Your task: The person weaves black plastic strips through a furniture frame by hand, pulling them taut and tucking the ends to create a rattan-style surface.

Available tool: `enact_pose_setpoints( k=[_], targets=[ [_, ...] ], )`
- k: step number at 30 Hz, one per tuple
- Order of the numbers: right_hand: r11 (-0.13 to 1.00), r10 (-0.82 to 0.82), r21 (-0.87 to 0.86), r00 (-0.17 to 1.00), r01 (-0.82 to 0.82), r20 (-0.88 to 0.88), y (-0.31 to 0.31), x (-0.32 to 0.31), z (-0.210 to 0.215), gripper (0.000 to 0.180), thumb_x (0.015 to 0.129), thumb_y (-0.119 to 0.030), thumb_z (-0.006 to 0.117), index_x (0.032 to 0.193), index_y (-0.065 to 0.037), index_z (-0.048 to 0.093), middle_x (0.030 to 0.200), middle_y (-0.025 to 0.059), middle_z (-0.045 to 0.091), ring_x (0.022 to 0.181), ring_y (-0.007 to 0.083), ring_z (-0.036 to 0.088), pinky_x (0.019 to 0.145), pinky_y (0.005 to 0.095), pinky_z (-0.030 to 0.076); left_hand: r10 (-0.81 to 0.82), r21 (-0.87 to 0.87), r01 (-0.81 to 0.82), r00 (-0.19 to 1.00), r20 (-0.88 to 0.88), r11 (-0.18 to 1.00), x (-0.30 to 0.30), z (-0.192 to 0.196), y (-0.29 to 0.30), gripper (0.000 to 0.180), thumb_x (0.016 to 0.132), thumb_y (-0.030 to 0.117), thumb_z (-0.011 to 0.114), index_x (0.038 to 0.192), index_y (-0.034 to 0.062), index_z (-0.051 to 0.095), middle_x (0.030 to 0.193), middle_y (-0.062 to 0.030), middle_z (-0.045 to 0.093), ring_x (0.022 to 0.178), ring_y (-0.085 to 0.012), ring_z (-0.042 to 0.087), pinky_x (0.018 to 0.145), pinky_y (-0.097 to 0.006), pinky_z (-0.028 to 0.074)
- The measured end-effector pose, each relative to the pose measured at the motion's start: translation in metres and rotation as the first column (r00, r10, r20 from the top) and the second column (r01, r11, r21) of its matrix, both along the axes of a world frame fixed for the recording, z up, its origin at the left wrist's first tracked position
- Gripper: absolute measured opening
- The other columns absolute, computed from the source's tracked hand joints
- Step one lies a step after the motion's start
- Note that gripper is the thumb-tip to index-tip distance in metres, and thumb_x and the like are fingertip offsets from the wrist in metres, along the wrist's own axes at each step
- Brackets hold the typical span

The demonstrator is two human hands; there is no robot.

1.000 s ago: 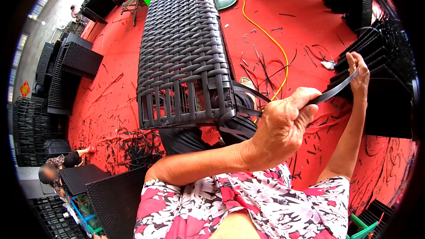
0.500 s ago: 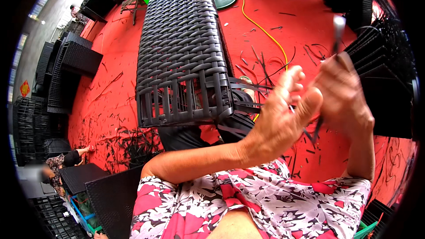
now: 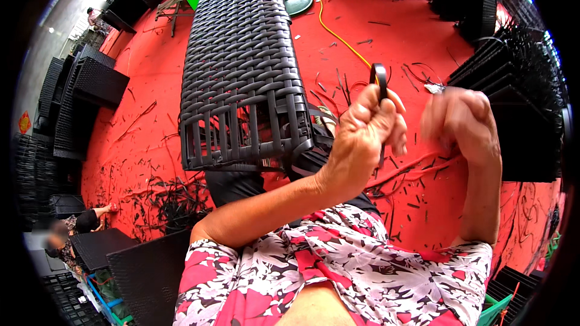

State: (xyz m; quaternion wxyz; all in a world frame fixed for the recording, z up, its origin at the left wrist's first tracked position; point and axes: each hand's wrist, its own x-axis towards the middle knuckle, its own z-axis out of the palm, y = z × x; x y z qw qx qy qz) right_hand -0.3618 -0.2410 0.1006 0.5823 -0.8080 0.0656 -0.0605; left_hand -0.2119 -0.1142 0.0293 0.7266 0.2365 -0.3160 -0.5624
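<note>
The left hand (image 3: 362,139) was clenched around a dark rattan strip (image 3: 382,84), raised just right of the woven bench frame (image 3: 241,66). The right hand (image 3: 462,124) was motion-blurred, so its grip could not be determined. Judged, steady tension on the strip would serve best; open red floor (image 3: 151,84) lay leftward, stacked frames (image 3: 513,66) crowded the right.

One woven frame (image 3: 244,66), one strip (image 3: 382,84), two hands (image 3: 362,139).
</note>
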Motion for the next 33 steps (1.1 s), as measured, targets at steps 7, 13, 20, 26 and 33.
enact_pose_setpoints(
  k=[7,13,20,26,33],
  targets=[
    [0.77,-0.308,0.614,0.943,0.171,0.124,0.027,0.033,-0.009,0.056,0.097,-0.045,0.041,0.123,0.004,0.051,0.092,0.0147,0.066,0.078,0.0205,0.065,0.068,0.0306,0.054,-0.263,0.132,0.24,0.944,0.197,0.962,-0.029,-0.018,0.018,0.021,0.1,0.022,0.044,0.104,0.0033,0.053,0.079,-0.0033,0.054,0.075,-0.0102,0.052,0.072,-0.025,0.045],
    [0.415,-0.284,-0.784,0.885,0.461,0.37,0.028,0.028,-0.015,0.047,0.081,-0.006,0.06,0.127,-0.005,0.051,0.07,0.012,0.059,0.057,0.0226,0.062,0.049,0.034,0.048,0.029,0.062,-0.058,0.918,0.396,0.996,-0.027,-0.013,0.022,0.07,0.086,0.026,0.069,0.138,0.0064,0.028,0.123,-0.0083,0.041,0.109,-0.0169,0.042,0.096,-0.033,0.038],
    [0.092,-0.154,-0.974,0.969,0.207,0.191,0.053,0.015,-0.023,0.067,0.072,-0.007,0.062,0.136,-0.009,0.046,0.068,0.0038,0.042,0.058,0.0178,0.051,0.048,0.0331,0.044,0.245,0.216,-0.255,0.967,0.07,0.942,0.005,0.017,0.024,0.04,0.093,0.03,0.058,0.118,0.0029,0.042,0.101,-0.006,0.058,0.093,-0.0138,0.059,0.068,-0.028,0.054],
    [0.081,-0.229,-0.973,0.954,0.218,0.195,0.051,-0.007,-0.04,0.068,0.072,-0.004,0.06,0.137,-0.02,0.049,0.066,0.0032,0.04,0.054,0.0166,0.048,0.047,0.0317,0.041,0.275,0.197,-0.268,0.961,-0.009,0.943,0.013,0.024,0.029,0.029,0.095,0.031,0.053,0.104,0.0053,0.042,0.09,-0.0055,0.054,0.085,-0.0149,0.057,0.063,-0.029,0.051],
    [0.157,-0.476,-0.987,0.877,0.016,-0.062,0.032,-0.039,-0.045,0.054,0.078,-0.012,0.064,0.13,-0.013,0.053,0.083,0.0094,0.055,0.073,0.0239,0.058,0.063,0.0372,0.047,0.266,0.098,-0.254,0.954,-0.141,0.962,0.037,0.037,0.027,0.026,0.097,0.031,0.048,0.088,0.0081,0.041,0.078,-0.0049,0.049,0.075,-0.0161,0.056,0.057,-0.029,0.048]
  ],
)
